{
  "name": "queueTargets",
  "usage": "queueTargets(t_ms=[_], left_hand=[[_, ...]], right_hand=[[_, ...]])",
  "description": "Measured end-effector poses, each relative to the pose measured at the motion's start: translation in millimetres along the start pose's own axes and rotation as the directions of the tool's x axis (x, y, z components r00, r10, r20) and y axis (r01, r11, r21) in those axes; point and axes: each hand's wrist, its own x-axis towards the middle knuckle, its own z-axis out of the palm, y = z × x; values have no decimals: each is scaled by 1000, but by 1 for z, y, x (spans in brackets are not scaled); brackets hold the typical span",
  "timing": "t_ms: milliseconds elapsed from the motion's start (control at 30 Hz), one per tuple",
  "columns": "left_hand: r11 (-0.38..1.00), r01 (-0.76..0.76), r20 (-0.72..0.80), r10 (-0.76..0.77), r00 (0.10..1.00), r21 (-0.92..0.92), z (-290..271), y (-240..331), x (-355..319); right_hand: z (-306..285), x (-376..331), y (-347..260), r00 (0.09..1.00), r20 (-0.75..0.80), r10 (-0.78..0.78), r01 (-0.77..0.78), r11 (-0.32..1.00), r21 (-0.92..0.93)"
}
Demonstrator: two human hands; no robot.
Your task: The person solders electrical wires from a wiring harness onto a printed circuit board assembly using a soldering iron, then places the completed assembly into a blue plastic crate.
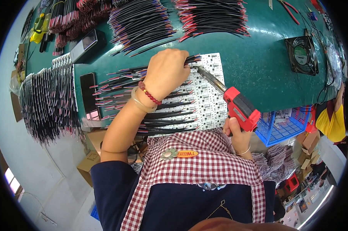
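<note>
the left hand (168,71) bends over the upper part of a white circuit board (212,104) on the green table (258,82), thumb and fingers pinched together on black wires (193,59); its back hides most of the grip. more wires lie in rows across the board's left part, partly covered by the forearm. the right hand (238,133) is clamped around the handle of a red and black soldering gun (243,106), whose metal tip reaches just beside the left fingertips; whether it touches a wire is too small to tell. a pale label (238,112) on the gun's side has print too fine to read. the checked apron (208,169) bears an orange oval patch (187,153) with upside-down lettering, beside a flower patch (168,154). the fan (306,63) has a green label (300,55), its writing unclear. two wire bundles (139,25) (212,19) are cut off by the top edge, and a blue crate (276,129) is partly hidden under the table.
</note>
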Motion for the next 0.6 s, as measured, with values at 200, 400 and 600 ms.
queueTargets(t_ms=[200,400,600], left_hand=[[1000,-17,-14,17,1000,17,0,0,0],[999,-20,-3,21,1000,40,0,0,-1],[999,25,-28,-24,999,23,2,1,-7]], right_hand=[[-2,1,3,998,50,-30,31,999,-29],[-6,-4,7,991,63,-114,111,993,47],[0,-7,14,992,74,-105,100,993,70]])
